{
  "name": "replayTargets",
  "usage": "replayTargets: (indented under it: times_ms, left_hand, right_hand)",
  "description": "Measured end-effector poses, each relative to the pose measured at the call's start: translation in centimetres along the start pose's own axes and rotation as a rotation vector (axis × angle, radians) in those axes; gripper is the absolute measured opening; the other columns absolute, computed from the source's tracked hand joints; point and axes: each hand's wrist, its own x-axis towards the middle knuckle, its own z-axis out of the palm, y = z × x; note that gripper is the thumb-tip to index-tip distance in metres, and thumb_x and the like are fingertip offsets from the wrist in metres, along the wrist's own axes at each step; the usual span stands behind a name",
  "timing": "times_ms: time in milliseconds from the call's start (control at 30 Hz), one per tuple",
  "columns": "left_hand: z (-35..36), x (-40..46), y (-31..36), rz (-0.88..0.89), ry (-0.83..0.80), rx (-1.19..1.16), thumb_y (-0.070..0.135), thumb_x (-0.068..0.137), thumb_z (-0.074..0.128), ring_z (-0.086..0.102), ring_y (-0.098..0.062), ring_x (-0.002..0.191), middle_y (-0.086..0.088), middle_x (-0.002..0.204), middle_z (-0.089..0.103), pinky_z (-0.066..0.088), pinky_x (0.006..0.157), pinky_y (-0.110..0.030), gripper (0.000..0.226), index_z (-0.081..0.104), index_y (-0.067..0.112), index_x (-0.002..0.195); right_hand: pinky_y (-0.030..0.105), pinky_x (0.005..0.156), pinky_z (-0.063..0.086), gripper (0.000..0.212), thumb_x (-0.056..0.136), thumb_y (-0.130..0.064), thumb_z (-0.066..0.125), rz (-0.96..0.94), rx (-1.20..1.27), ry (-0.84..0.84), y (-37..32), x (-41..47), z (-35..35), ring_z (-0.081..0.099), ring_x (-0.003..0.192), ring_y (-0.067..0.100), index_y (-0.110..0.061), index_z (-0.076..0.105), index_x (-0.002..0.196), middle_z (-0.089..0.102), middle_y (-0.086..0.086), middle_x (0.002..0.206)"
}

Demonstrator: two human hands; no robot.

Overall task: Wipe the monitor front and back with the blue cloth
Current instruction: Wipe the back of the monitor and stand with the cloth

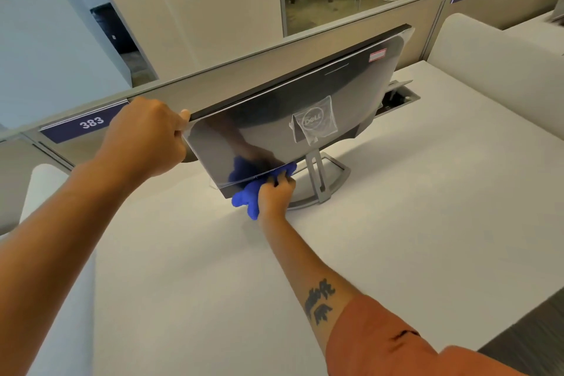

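Note:
The monitor (274, 107) stands on a white desk with its glossy grey back toward me, a logo at its middle and a silver stand (326, 180) beneath. My left hand (146, 137) grips the monitor's upper left corner. My right hand (276, 195) holds the bunched blue cloth (245, 198) and presses it against the lower edge of the back panel, left of the stand. The cloth's reflection shows in the glossy panel. The screen side is hidden from me.
The white desk (396, 223) spreads around the monitor. A beige partition (213, 79) with purple number labels runs behind it. An open cable hatch (396, 99) sits in the desk behind the monitor's right side. White dividers flank the desk left and right.

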Motion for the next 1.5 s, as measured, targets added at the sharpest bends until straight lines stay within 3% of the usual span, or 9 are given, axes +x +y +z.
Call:
replayTargets:
  times_ms: [167, 300, 367, 500, 600, 733, 967, 1300, 1500]
  left_hand:
    - [-0.1, -0.1, 0.1, -0.011, -0.024, 0.008, 0.011, 0.097, 0.057, 0.047, -0.018, 0.041, -0.005, 0.057, 0.059, 0.042, 0.049, -0.027, 0.024, 0.079, 0.004, 0.104]
    - [-0.1, 0.1, 0.0, 0.005, -0.017, -0.001, 0.012, 0.098, 0.055, 0.047, -0.019, 0.038, -0.003, 0.051, 0.056, 0.047, 0.046, -0.029, 0.026, 0.080, 0.005, 0.099]
    - [0.0, 0.2, 0.0, 0.004, -0.013, 0.007, 0.012, 0.098, 0.055, 0.047, -0.019, 0.039, -0.003, 0.052, 0.056, 0.048, 0.045, -0.029, 0.026, 0.080, 0.005, 0.100]
    - [0.1, 0.0, 0.0, -0.022, -0.009, -0.019, 0.012, 0.097, 0.054, 0.044, -0.015, 0.038, -0.002, 0.052, 0.056, 0.033, 0.045, -0.019, 0.027, 0.080, 0.005, 0.103]
    - [-0.1, 0.0, 0.2, -0.021, -0.011, -0.030, 0.009, 0.096, 0.055, 0.040, -0.013, 0.037, 0.003, 0.048, 0.049, 0.026, 0.046, -0.017, 0.026, 0.079, 0.004, 0.105]
    - [-0.4, -0.1, 0.5, -0.025, -0.016, -0.034, 0.005, 0.094, 0.057, 0.032, -0.009, 0.035, 0.016, 0.046, 0.034, 0.020, 0.045, -0.015, 0.024, 0.079, 0.003, 0.103]
    - [-0.3, -0.1, 0.5, -0.031, -0.047, -0.014, 0.006, 0.095, 0.055, 0.037, -0.012, 0.034, 0.009, 0.045, 0.040, 0.024, 0.045, -0.015, 0.026, 0.078, 0.002, 0.105]
    - [-0.2, -0.4, 0.4, -0.055, -0.024, -0.069, 0.002, 0.093, 0.057, 0.038, -0.011, 0.035, 0.001, 0.050, 0.050, 0.027, 0.045, -0.016, 0.026, 0.077, 0.003, 0.109]
    - [0.1, -0.3, 0.4, -0.066, -0.026, -0.043, 0.006, 0.096, 0.056, 0.043, -0.014, 0.037, -0.004, 0.054, 0.056, 0.031, 0.047, -0.019, 0.025, 0.078, 0.004, 0.108]
  right_hand:
    - [0.010, 0.092, 0.052, 0.029, 0.109, -0.004, 0.052, -0.176, -0.212, -0.208, 2.8, -5.3, -0.9, 0.065, 0.109, 0.015, 0.001, 0.054, 0.137, 0.062, 0.011, 0.125]
    - [0.042, 0.107, 0.053, 0.023, 0.107, 0.002, 0.049, -0.005, -0.158, -0.154, 0.9, -2.1, -1.2, 0.066, 0.115, 0.038, 0.010, 0.054, 0.128, 0.064, 0.026, 0.122]
    - [0.044, 0.110, 0.052, 0.023, 0.107, 0.002, 0.050, -0.018, -0.181, -0.151, -0.2, -1.9, -1.1, 0.066, 0.116, 0.037, 0.009, 0.053, 0.129, 0.065, 0.026, 0.123]
    - [0.040, 0.091, 0.052, 0.014, 0.102, 0.002, 0.054, -0.193, -0.549, -0.361, 0.8, -2.8, -3.8, 0.062, 0.094, 0.027, 0.011, 0.061, 0.111, 0.062, 0.021, 0.110]
    - [0.039, 0.072, 0.050, 0.024, 0.098, -0.022, 0.057, -0.107, -0.726, -0.365, 0.5, -0.7, -7.2, 0.058, 0.075, 0.020, 0.002, 0.059, 0.103, 0.057, 0.009, 0.088]
    - [0.039, 0.088, 0.056, 0.034, 0.094, 0.001, 0.058, -0.402, -1.073, -0.234, 0.0, 1.7, -8.3, 0.063, 0.106, 0.030, -0.006, 0.063, 0.127, 0.054, 0.010, 0.124]
    - [0.042, 0.111, 0.051, 0.054, 0.107, -0.012, 0.052, -0.579, -1.720, -0.508, 0.2, 4.8, -3.4, 0.045, 0.144, 0.033, -0.010, 0.036, 0.159, 0.039, 0.018, 0.159]
    - [0.042, 0.109, 0.054, 0.055, 0.099, -0.008, 0.068, -0.678, -1.779, -0.669, 2.1, 4.6, -7.0, 0.052, 0.134, 0.029, -0.012, 0.047, 0.151, 0.037, 0.009, 0.160]
    - [0.041, 0.112, 0.052, 0.066, 0.102, -0.010, 0.064, -0.680, -1.718, -0.631, 2.3, 4.3, -7.2, 0.054, 0.135, 0.031, -0.008, 0.031, 0.159, 0.032, 0.016, 0.162]
